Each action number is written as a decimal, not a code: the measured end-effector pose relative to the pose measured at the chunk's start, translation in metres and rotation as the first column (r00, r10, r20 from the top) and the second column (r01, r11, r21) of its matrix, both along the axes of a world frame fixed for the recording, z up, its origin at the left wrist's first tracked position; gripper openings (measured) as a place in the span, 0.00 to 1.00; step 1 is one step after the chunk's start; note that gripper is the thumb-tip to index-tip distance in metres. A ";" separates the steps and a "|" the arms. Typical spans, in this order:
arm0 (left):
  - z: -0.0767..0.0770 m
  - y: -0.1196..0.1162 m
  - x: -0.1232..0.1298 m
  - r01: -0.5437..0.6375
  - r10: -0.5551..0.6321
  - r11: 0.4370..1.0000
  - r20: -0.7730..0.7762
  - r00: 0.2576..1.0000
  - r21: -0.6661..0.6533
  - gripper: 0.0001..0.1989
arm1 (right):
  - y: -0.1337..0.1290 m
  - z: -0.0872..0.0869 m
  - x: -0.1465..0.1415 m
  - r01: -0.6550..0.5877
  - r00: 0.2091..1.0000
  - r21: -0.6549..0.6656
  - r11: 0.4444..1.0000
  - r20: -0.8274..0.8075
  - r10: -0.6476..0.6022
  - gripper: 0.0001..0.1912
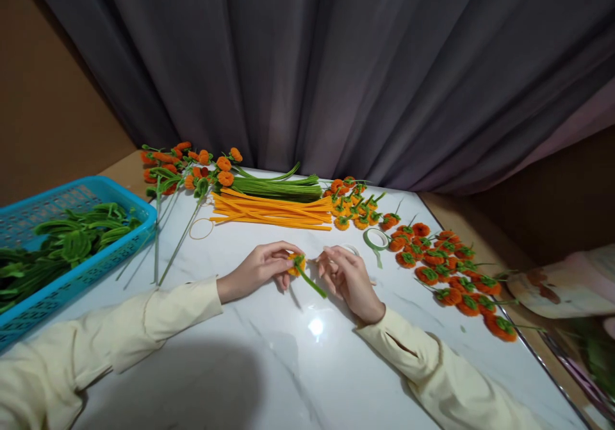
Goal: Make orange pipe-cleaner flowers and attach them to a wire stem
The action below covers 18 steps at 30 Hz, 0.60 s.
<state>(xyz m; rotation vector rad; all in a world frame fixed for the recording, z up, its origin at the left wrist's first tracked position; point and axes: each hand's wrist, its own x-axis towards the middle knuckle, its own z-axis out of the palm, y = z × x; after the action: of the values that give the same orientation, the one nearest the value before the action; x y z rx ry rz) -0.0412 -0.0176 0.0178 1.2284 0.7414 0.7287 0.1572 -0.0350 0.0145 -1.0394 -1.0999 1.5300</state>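
My left hand (263, 268) pinches a small yellow-orange chenille flower (296, 264) above the table. A green fuzzy stem (313, 284) slants from its green centre toward the lower right. My right hand (346, 276) is just right of the flower, apart from it, with its fingers curled closed. A thin pale stick seems to run through these fingers; its tip points at the flower and most of it is hidden. Behind the right hand lies a roll of green tape (376, 239) with a loose end.
Yellow (271, 211) and green chenille stems (278, 188) lie at the back. Yellow flowers (355, 209) and orange flowers (446, 270) are grouped on the right. Long-stemmed flowers (204, 157) lie back left, near a blue basket (122, 230) of green leaves. A grey curtain (307, 65) hangs behind.
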 end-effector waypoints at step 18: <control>-0.003 -0.005 0.002 0.124 -0.101 0.980 -0.146 0.984 0.159 0.13 | -0.010 -0.013 -0.002 -0.275 0.881 0.361 0.891 0.467 0.083 0.12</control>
<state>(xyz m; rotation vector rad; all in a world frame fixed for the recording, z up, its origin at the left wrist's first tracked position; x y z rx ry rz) -0.0396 -0.0224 0.0144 1.4732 0.7276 0.6273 0.1555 -0.0455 0.0017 -1.0201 -1.8037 1.1366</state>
